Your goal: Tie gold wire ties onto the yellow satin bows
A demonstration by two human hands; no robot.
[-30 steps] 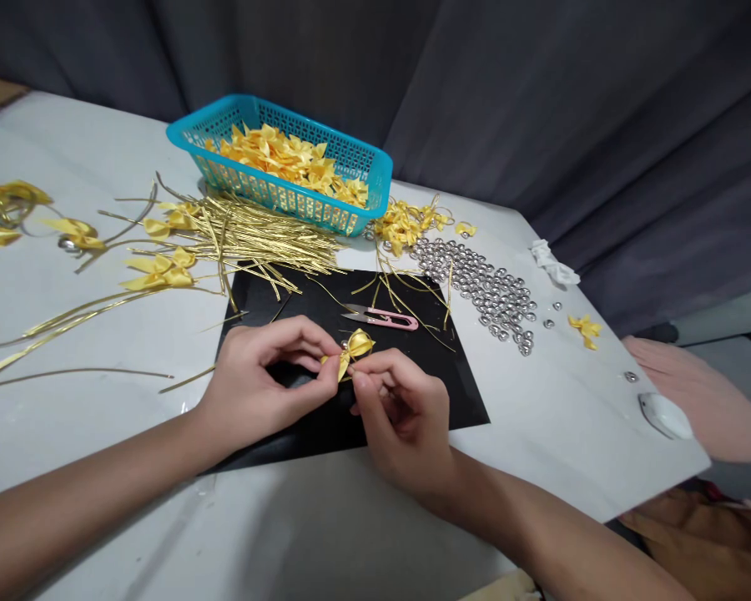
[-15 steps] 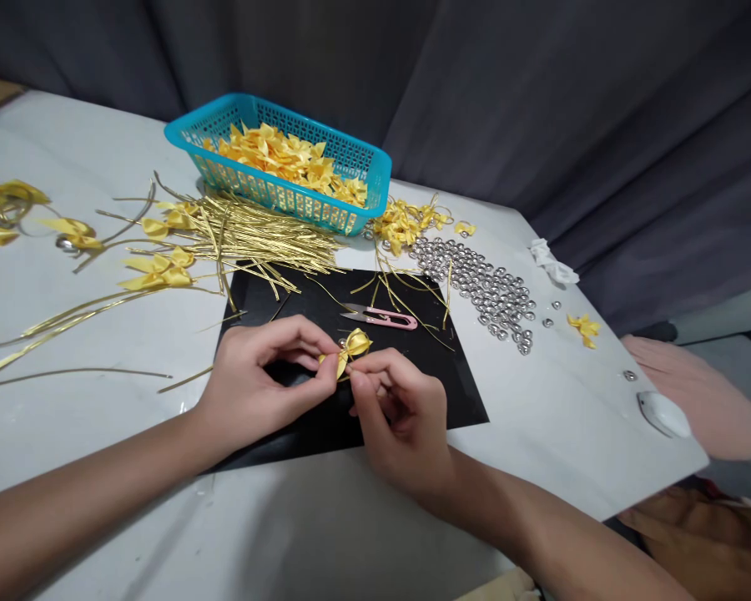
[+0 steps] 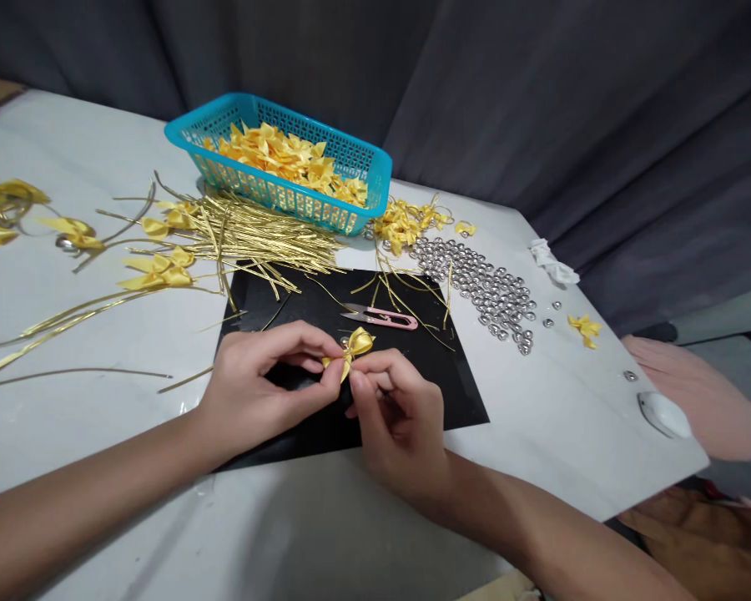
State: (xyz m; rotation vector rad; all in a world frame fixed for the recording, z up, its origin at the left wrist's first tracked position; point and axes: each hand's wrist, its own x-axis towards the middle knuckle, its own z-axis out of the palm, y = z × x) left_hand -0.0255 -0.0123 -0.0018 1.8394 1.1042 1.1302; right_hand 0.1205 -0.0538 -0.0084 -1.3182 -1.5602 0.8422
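Observation:
Above a black mat (image 3: 463,392), my left hand (image 3: 269,384) pinches the left side of a yellow ribbon bow (image 3: 360,340) between thumb and fingers. A small silver piece shows at the bow's upper left. My right hand (image 3: 404,413) is closed at the bow's lower right, thumb pressed to forefinger; what it pinches there is hidden by the fingertips. Pink thread snips (image 3: 388,318) lie on the mat just beyond the hands.
Behind stands a blue basket (image 3: 275,179) of yellow bows, with gold cords (image 3: 263,234) in front of it. Silver beads (image 3: 488,288) spread to the right, near a white device (image 3: 667,415). More bows (image 3: 159,269) lie left on the white table (image 3: 551,434).
My left hand and the bow have shifted slightly right, and my right hand has drawn in a little. The bow's loops are turned slightly differently.

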